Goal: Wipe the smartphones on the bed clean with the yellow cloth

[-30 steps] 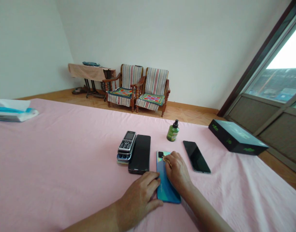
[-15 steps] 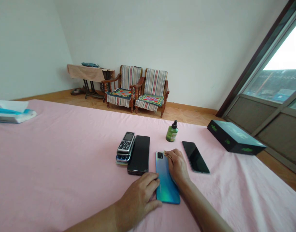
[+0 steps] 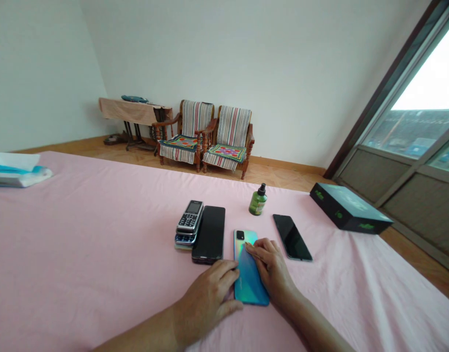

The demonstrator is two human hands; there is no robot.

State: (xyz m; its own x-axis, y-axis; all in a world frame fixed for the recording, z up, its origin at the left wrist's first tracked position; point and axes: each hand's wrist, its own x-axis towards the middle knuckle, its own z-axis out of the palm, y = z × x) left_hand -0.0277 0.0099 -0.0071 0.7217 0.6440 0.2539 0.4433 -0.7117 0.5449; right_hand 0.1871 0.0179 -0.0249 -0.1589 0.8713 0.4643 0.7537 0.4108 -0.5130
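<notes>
A glossy blue-green smartphone lies back up on the pink cloth, its camera block at the far left corner. My left hand steadies it, fingers against the left edge and thumb by the near corner. My right hand rests over the phone's right side, fingertips pinched together on its back below the camera. A small yellowish bit shows at those fingertips, too small to name. Left of the phone lies a black smartphone, beside a stack topped by a silver keypad phone. Another dark smartphone lies to the right.
Beyond the phones stands a green spray bottle with a black top. A black box sits at the bed's right edge, and a tissue pack at far left. Two wooden chairs stand by the wall.
My right hand's fingertips have slid from the phone's top right corner down and left onto its back, below the camera. My left hand keeps its place. The view has shifted slightly.
</notes>
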